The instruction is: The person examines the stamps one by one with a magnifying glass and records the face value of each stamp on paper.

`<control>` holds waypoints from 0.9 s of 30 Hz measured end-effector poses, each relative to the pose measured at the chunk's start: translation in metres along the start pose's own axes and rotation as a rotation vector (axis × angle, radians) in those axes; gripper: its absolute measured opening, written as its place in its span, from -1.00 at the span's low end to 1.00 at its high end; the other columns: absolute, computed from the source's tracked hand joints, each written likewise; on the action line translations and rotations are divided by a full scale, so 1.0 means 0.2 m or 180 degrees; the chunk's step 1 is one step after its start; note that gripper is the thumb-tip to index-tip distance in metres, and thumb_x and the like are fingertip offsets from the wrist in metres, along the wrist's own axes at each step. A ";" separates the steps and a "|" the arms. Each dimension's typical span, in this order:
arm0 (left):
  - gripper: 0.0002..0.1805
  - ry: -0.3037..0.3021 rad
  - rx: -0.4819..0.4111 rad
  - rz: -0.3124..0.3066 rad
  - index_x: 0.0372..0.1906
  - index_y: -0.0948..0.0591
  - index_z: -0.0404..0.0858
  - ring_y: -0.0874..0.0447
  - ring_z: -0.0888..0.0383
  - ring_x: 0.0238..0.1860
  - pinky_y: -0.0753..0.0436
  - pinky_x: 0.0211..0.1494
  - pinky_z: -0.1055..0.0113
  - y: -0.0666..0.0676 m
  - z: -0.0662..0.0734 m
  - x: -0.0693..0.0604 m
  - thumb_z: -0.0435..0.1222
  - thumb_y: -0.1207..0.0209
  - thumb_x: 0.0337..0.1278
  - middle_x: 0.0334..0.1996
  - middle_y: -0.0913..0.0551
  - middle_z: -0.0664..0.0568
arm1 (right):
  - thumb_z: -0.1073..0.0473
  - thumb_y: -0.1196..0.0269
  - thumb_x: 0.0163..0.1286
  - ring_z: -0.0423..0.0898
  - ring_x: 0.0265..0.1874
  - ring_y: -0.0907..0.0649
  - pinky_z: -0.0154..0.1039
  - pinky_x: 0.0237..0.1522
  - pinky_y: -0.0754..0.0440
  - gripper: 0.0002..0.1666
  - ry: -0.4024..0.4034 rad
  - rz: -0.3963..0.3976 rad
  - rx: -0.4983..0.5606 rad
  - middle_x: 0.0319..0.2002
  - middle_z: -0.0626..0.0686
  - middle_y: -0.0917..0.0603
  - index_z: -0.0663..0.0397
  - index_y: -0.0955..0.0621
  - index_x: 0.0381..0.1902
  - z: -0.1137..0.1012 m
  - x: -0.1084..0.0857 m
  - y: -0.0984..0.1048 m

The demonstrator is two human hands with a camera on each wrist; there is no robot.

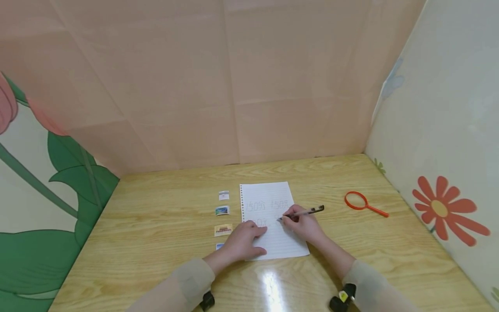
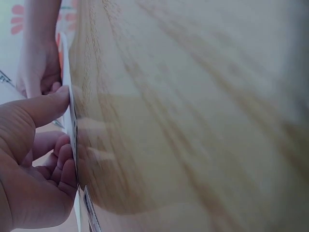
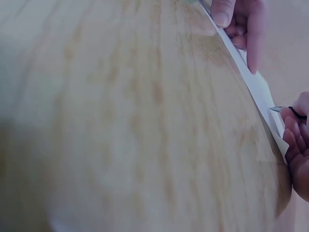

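A lined sheet of paper (image 1: 273, 245) with punched holes down its left edge lies on the table. Faint handwriting reads "150" plus a character twice on one line; more writing below is partly covered. My left hand (image 1: 244, 241) rests on the paper's lower left, thumb and index finger stretched out, the other fingers loosely bent in the left wrist view. My right hand (image 1: 307, 227) pinches a pen (image 1: 313, 210), its tip at the middle right of the sheet. The right wrist view shows the pen tip (image 3: 275, 109) close to the paper.
Left of the paper stand several small picture stamps in a column, among them a blue-green stamp (image 1: 222, 210) and a yellowish stamp (image 1: 223, 230); the lowest is partly hidden by my left hand. A red magnifying glass (image 1: 367, 206) lies to the right. Walls border the wooden table (image 1: 163, 216).
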State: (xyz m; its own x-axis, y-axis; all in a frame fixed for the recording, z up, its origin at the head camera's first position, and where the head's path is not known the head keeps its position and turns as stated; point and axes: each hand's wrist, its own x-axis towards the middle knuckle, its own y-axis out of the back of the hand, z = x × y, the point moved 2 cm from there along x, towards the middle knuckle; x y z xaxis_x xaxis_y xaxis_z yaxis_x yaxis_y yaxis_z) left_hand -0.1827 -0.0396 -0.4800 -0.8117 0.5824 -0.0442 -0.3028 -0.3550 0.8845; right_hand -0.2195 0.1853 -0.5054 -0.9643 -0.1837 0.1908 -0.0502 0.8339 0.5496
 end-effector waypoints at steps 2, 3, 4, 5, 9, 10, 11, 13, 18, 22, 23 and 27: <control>-0.31 -0.0002 -0.0007 -0.0003 0.27 -0.58 -0.19 -0.36 0.27 -0.30 -0.42 -0.21 0.44 0.00 0.00 0.00 -0.05 -0.46 0.01 -0.19 -0.55 0.09 | 0.28 -0.36 0.28 -0.21 -0.60 -0.43 -0.39 -0.58 -0.38 -0.90 -0.0070 0.0011 0.0086 -0.55 -0.09 -0.54 0.20 -0.64 -0.33 0.00 0.00 0.00; -0.31 -0.0003 -0.0013 -0.0005 0.27 -0.58 -0.19 -0.36 0.27 -0.30 -0.42 -0.21 0.44 0.00 0.00 0.00 -0.05 -0.46 0.01 -0.20 -0.55 0.10 | 0.29 -0.35 0.28 -0.21 -0.61 -0.43 -0.40 -0.59 -0.38 -0.91 -0.0102 0.0016 0.0132 -0.55 -0.08 -0.55 0.20 -0.63 -0.33 0.00 -0.01 0.01; -0.31 0.0000 -0.0017 -0.0009 0.27 -0.58 -0.19 -0.36 0.28 -0.30 -0.42 -0.21 0.45 0.00 0.00 0.00 -0.05 -0.46 0.01 -0.20 -0.55 0.10 | 0.30 -0.34 0.28 -0.21 -0.62 -0.43 -0.40 -0.60 -0.37 -0.92 -0.0142 0.0026 0.0187 -0.56 -0.07 -0.55 0.21 -0.63 -0.33 0.00 -0.01 0.01; -0.31 0.0002 -0.0023 -0.0009 0.27 -0.58 -0.19 -0.37 0.28 -0.30 -0.42 -0.21 0.45 0.00 0.00 0.00 -0.05 -0.46 0.01 -0.19 -0.56 0.10 | 0.30 -0.33 0.29 -0.21 -0.62 -0.43 -0.40 -0.61 -0.37 -0.93 -0.0180 0.0038 0.0223 -0.56 -0.06 -0.55 0.20 -0.63 -0.33 0.00 -0.01 0.01; -0.31 0.0036 -0.0045 -0.0026 0.28 -0.57 -0.18 -0.37 0.28 -0.30 -0.42 -0.21 0.45 0.00 0.00 0.00 -0.05 -0.46 0.00 -0.19 -0.56 0.11 | 0.33 -0.33 0.28 -0.19 -0.64 -0.43 -0.40 -0.63 -0.37 -0.93 -0.0270 0.0136 0.0269 -0.57 -0.03 -0.54 0.21 -0.61 -0.34 0.01 -0.01 0.03; -0.31 0.0045 -0.0053 -0.0030 0.28 -0.57 -0.17 -0.37 0.28 -0.30 -0.43 -0.21 0.45 0.00 0.00 0.00 -0.05 -0.46 0.00 -0.19 -0.56 0.11 | 0.32 -0.33 0.28 -0.20 -0.64 -0.43 -0.40 -0.63 -0.38 -0.92 -0.0292 0.0160 0.0254 -0.57 -0.03 -0.53 0.22 -0.61 -0.34 0.02 -0.01 0.04; -0.31 0.0049 -0.0059 -0.0031 0.28 -0.57 -0.17 -0.37 0.29 -0.29 -0.43 -0.21 0.45 0.00 0.00 0.00 -0.05 -0.46 0.00 -0.18 -0.56 0.12 | 0.32 -0.33 0.28 -0.20 -0.64 -0.44 -0.39 -0.63 -0.38 -0.92 -0.0303 0.0178 0.0229 -0.57 -0.03 -0.52 0.22 -0.60 -0.34 0.02 0.00 0.05; -0.31 0.0056 -0.0072 -0.0039 0.28 -0.57 -0.17 -0.37 0.29 -0.30 -0.43 -0.21 0.46 0.00 0.00 0.00 -0.05 -0.46 0.01 -0.18 -0.55 0.12 | 0.33 -0.32 0.27 -0.19 -0.64 -0.45 -0.39 -0.63 -0.40 -0.92 -0.0307 0.0192 0.0207 -0.57 -0.02 -0.53 0.22 -0.61 -0.34 0.03 0.00 0.06; -0.30 0.0043 -0.0057 -0.0034 0.28 -0.57 -0.18 -0.37 0.29 -0.29 -0.43 -0.20 0.46 -0.01 -0.01 0.01 -0.05 -0.46 0.00 -0.18 -0.55 0.12 | 0.34 -0.31 0.25 -0.18 -0.64 -0.48 -0.37 -0.63 -0.44 -0.94 -0.0269 0.0138 0.0190 -0.56 -0.03 -0.55 0.21 -0.60 -0.35 0.03 0.00 0.06; -0.31 0.0043 -0.0048 -0.0038 0.28 -0.57 -0.17 -0.37 0.29 -0.29 -0.43 -0.20 0.45 0.00 -0.01 0.01 -0.05 -0.46 0.01 -0.18 -0.56 0.12 | 0.33 -0.31 0.26 -0.18 -0.64 -0.48 -0.37 -0.63 -0.45 -0.94 -0.0183 0.0130 0.0130 -0.56 -0.05 -0.54 0.19 -0.60 -0.35 0.04 0.00 0.06; -0.31 0.0046 -0.0047 -0.0042 0.28 -0.57 -0.17 -0.38 0.29 -0.29 -0.43 -0.19 0.45 0.00 -0.01 0.01 -0.05 -0.46 0.01 -0.18 -0.56 0.12 | 0.33 -0.31 0.26 -0.18 -0.64 -0.47 -0.37 -0.62 -0.45 -0.94 -0.0154 0.0126 0.0112 -0.56 -0.05 -0.54 0.19 -0.60 -0.35 0.04 0.01 0.06; -0.31 0.0067 -0.0069 -0.0065 0.28 -0.57 -0.17 -0.38 0.29 -0.28 -0.43 -0.19 0.45 0.00 0.00 0.00 -0.05 -0.46 0.00 -0.16 -0.56 0.12 | 0.31 -0.31 0.29 -0.18 -0.63 -0.48 -0.36 -0.62 -0.46 -0.94 -0.0116 0.0097 0.0127 -0.55 -0.05 -0.55 0.19 -0.61 -0.34 0.05 0.01 0.05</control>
State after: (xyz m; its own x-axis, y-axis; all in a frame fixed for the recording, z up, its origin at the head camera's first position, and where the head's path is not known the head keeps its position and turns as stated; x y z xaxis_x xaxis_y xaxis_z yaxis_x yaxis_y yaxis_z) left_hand -0.1836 -0.0395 -0.4802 -0.8156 0.5741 -0.0720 -0.3299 -0.3592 0.8730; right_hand -0.2248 0.1986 -0.5075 -0.9744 -0.1394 0.1767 -0.0303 0.8591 0.5109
